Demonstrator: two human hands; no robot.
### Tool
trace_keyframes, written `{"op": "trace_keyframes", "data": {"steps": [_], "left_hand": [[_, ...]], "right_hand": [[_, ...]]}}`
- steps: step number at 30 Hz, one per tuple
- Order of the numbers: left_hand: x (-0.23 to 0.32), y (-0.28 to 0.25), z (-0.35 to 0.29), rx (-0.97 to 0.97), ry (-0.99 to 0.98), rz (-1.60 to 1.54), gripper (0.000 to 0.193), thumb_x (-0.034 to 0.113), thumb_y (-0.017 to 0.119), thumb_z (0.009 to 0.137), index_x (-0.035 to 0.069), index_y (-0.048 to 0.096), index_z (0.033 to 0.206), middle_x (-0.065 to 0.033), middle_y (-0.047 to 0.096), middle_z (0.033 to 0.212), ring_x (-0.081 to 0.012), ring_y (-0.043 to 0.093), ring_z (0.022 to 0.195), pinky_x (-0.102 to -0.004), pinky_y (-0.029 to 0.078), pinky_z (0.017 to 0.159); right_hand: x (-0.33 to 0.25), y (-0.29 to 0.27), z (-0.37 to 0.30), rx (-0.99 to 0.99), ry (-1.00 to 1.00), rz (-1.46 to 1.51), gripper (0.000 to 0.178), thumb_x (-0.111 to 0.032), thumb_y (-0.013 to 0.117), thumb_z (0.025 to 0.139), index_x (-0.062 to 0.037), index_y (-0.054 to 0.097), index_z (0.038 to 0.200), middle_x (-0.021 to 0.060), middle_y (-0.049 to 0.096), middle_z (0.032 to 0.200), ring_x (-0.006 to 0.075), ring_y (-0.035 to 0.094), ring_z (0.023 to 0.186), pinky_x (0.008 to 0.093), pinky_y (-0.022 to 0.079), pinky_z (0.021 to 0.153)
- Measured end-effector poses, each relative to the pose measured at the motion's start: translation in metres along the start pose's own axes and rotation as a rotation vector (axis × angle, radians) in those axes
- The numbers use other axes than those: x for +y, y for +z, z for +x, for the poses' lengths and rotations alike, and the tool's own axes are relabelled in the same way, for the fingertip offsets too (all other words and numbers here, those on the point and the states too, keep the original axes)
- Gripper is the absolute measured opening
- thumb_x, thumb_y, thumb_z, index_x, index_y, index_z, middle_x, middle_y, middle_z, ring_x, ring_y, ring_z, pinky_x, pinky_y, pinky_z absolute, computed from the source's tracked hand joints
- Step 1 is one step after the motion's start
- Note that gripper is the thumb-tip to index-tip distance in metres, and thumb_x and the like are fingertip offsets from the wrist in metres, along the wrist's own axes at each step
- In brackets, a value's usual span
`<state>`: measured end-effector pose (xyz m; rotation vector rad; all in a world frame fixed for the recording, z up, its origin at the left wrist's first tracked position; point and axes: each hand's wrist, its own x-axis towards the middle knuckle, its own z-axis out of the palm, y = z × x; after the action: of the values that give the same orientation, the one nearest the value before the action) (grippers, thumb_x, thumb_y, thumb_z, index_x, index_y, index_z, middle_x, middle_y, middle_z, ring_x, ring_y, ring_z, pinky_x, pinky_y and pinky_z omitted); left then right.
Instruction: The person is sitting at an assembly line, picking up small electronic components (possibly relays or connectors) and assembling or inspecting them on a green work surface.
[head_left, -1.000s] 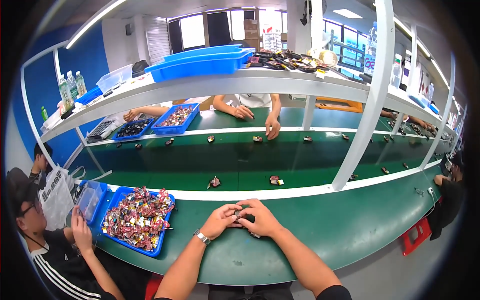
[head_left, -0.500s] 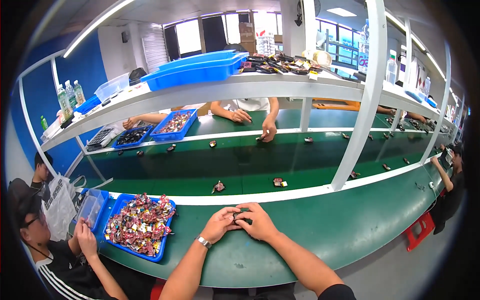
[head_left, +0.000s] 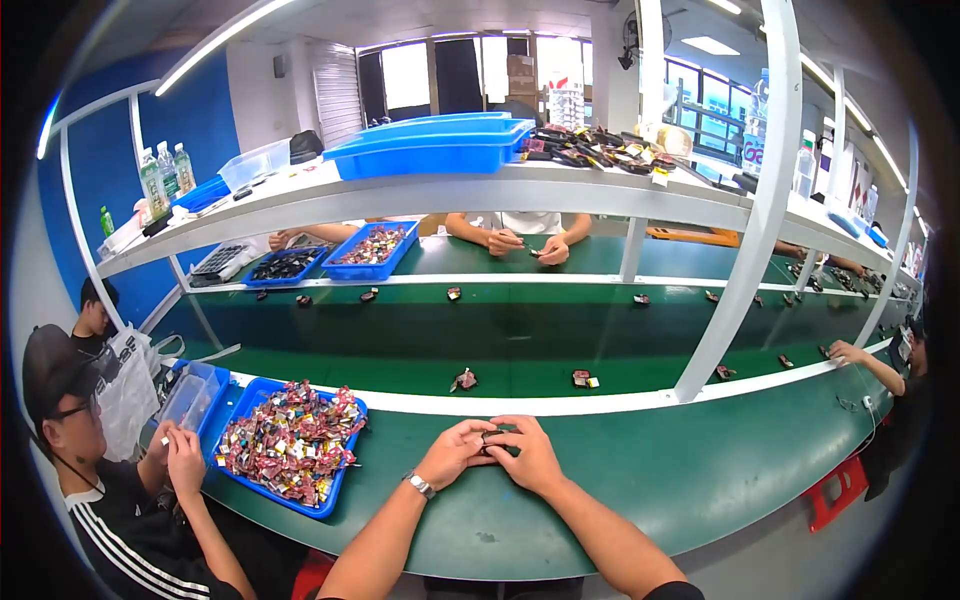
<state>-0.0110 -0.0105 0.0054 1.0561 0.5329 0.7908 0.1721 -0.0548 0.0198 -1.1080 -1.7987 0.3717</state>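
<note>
Small black part sits over the green worktop, between fingertips of my left hand and right hand, both pinching it, equally near; from here I cannot tell its long axis.

Hands gripping small dark part over green tabletop.

Bright light fills the room: a tube light glares at the far left and a square ceiling panel at the far right, while daylight burns out the far windows. A soft sheen lies on the near green workbench; the conveyor belt beyond is darker. Fisheye distortion bows the white shelf, and the corners fall to black. The small dark piece shows little detail.
</note>
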Motion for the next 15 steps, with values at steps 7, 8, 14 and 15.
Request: {"op": "trace_keyframes", "data": {"steps": [7,8,14,15], "left_hand": [[-0.003,-0.004,0.002,-0.002,0.061,-0.011,0.028,0.013,0.051,0.099,0.002,0.049,0.125,-0.0123,0.056,0.127,-0.0195,0.059,0.112,-0.0368,0.051,0.097],[-0.003,-0.004,0.000,-0.009,0.055,-0.017,0.028,0.012,0.050,0.099,0.002,0.049,0.125,-0.0130,0.055,0.130,-0.0206,0.058,0.114,-0.0380,0.050,0.099],[-0.002,-0.007,0.002,-0.040,0.034,-0.089,0.028,0.011,0.051,0.099,0.002,0.049,0.125,-0.0138,0.054,0.132,-0.0216,0.057,0.117,-0.0393,0.049,0.100],[-0.003,-0.008,0.002,-0.042,0.033,-0.087,0.028,0.011,0.051,0.099,0.002,0.049,0.125,-0.0138,0.054,0.132,-0.0216,0.057,0.117,-0.0393,0.049,0.100]], "right_hand": [[-0.013,0.001,0.007,0.057,-0.068,-0.014,0.015,-0.006,0.071,0.077,-0.0078,0.072,0.092,0.0079,0.060,0.119,0.0272,0.054,0.112,0.0365,0.051,0.091],[-0.015,-0.001,0.006,0.055,-0.080,-0.050,0.017,-0.006,0.071,0.076,-0.0085,0.072,0.092,0.0077,0.060,0.119,0.0276,0.054,0.113,0.0372,0.049,0.093],[-0.008,0.002,0.002,0.098,-0.084,-0.082,0.018,-0.006,0.072,0.074,-0.0098,0.073,0.092,0.0067,0.061,0.118,0.0276,0.054,0.113,0.0378,0.049,0.093],[-0.007,0.003,0.003,0.108,-0.088,-0.072,0.018,-0.006,0.071,0.075,-0.0100,0.073,0.092,0.0065,0.061,0.117,0.0274,0.054,0.113,0.0374,0.049,0.092]]}}
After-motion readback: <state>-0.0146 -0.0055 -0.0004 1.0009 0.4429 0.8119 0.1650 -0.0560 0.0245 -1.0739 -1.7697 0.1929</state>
